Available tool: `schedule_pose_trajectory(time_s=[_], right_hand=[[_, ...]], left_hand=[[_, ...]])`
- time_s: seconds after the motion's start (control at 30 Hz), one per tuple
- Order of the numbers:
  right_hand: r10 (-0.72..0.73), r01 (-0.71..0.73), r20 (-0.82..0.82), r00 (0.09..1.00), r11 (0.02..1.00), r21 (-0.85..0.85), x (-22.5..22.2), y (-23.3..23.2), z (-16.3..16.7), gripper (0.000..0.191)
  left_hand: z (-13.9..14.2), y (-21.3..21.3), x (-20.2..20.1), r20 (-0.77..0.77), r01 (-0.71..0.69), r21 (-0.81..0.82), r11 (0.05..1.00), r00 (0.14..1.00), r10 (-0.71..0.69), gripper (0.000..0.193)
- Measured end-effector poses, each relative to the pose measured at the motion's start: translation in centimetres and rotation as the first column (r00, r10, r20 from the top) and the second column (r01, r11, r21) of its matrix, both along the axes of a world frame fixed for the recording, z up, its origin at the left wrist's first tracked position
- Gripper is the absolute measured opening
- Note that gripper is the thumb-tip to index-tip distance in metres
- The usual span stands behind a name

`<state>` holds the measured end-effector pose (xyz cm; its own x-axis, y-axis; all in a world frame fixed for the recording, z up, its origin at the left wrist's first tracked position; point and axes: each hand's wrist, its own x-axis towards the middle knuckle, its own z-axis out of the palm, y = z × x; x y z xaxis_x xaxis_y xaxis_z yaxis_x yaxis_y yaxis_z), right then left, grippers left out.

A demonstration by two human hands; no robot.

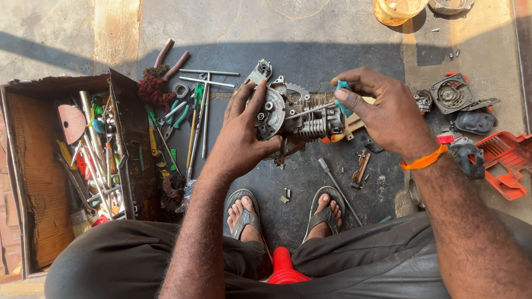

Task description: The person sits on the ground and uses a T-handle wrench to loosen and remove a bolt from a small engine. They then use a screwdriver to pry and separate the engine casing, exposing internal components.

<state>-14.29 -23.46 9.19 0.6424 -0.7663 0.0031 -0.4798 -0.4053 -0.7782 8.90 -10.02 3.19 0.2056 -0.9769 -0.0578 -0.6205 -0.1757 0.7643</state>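
Observation:
My left hand [244, 130] grips a small grey metal engine block [302, 119] by its round flywheel end and holds it above the floor in front of my feet. A teal-handled screwdriver [342, 98] is pinched in my right hand [385, 111], its thin shaft reaching left into the engine's top. An orange band sits on my right wrist. Both hands are closed on what they hold.
An open rusty toolbox [130, 130] full of tools stands at the left, with pliers, wrenches and screwdrivers [194, 116] spread beside it. Orange and black casing parts [507, 160] lie at the right. A long tool [338, 188] and small bits lie by my sandalled feet.

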Motion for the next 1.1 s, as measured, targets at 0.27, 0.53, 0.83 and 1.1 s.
schedule_pose_trajectory(time_s=[0.27, 0.53, 0.83, 1.1], right_hand=[[-0.018, -0.023, -0.126, 0.992, 0.946, -0.325, 1.3, -0.5, -1.9, 0.037], [-0.053, 0.029, -0.089, 0.995, 0.967, -0.253, 2.6, -2.8, -4.0, 0.028], [-0.048, 0.029, -0.091, 0.995, 0.979, -0.202, 3.4, -2.5, -5.2, 0.043], [-0.055, 0.047, -0.154, 0.986, 0.997, -0.057, 3.4, -2.9, -4.6, 0.066]], left_hand=[[-0.3, -0.6, -0.7, 0.046, -0.014, 0.028, 1.000, 0.999, 0.013, 0.111], [-1.2, -0.8, -0.3, 0.060, -0.021, 0.030, 0.999, 0.998, 0.019, 0.110], [-1.0, -0.8, 0.2, 0.066, -0.031, 0.019, 0.999, 0.997, 0.029, 0.105], [0.1, -1.1, -1.1, 0.181, -0.259, 0.095, 0.961, 0.954, 0.240, 0.104]])
